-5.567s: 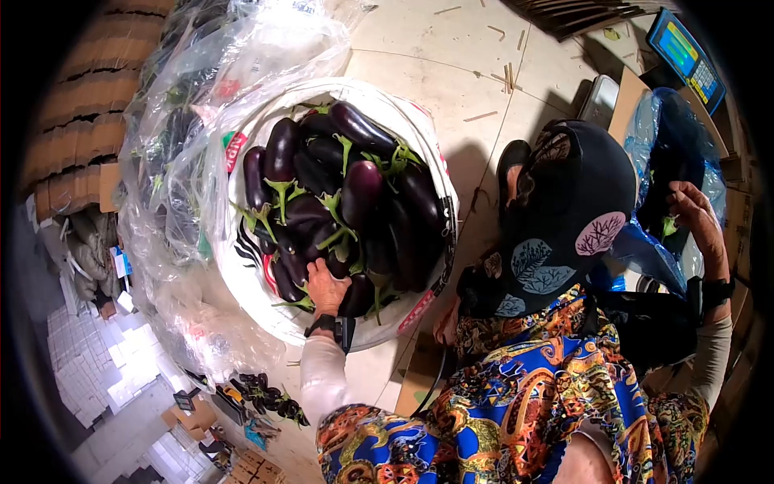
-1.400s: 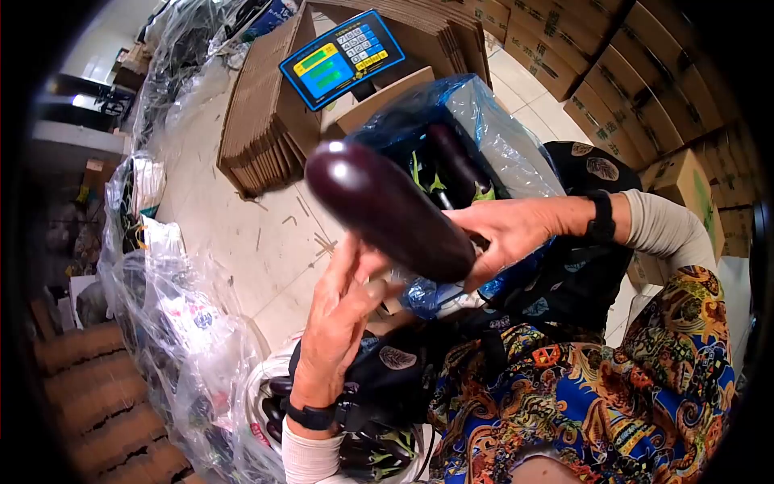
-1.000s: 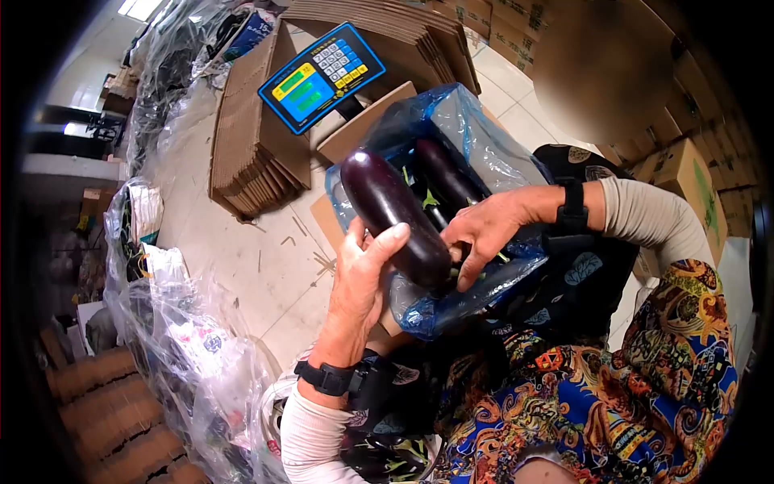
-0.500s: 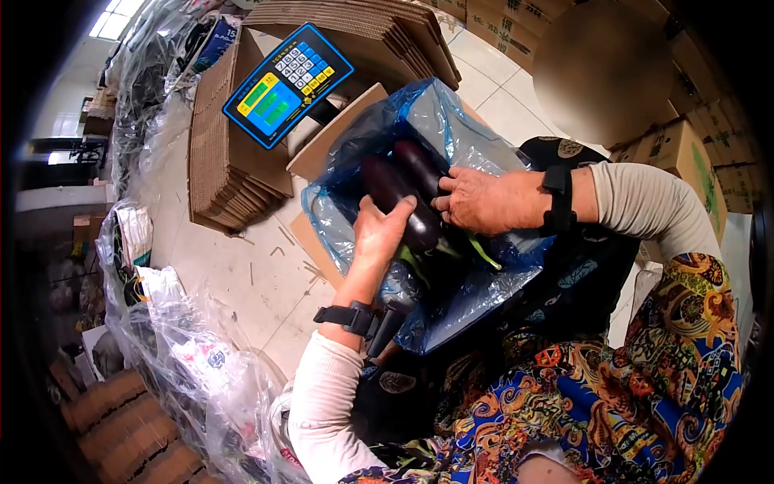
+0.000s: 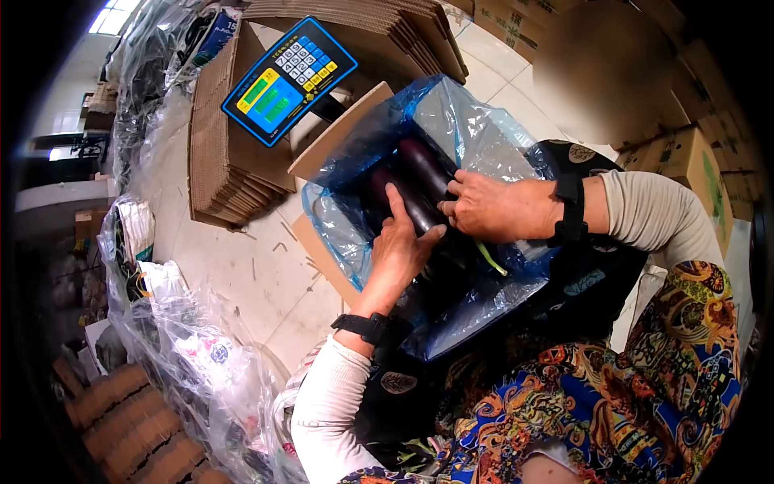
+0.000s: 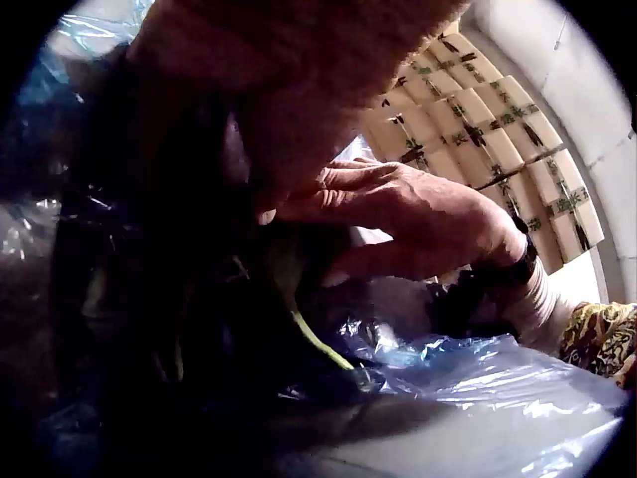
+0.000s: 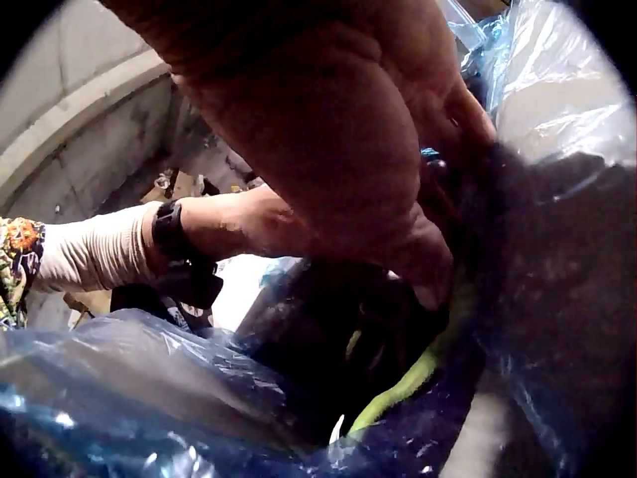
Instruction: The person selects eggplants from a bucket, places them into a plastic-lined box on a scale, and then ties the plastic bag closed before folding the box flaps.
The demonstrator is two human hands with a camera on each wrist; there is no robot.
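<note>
Since the earlier frame, the glossy dark-purple elongated eggplant (image 5: pixel 421 211) had come down from mid-air into the translucent blue plastic bag (image 5: pixel 484 133) lining the open brown cardboard box (image 5: pixel 326 149), where it lay among others. Its holder's left hand (image 5: pixel 399 246) was released, straight fingers flat on it, while the right hand (image 5: pixel 493 210) touched it with its fingertips; whether that hand gripped could not be told. Probable hazards were bruising of the skin under hard pressing and puncture of the thin film by a stiff green stalk (image 5: pixel 489 260).
</note>
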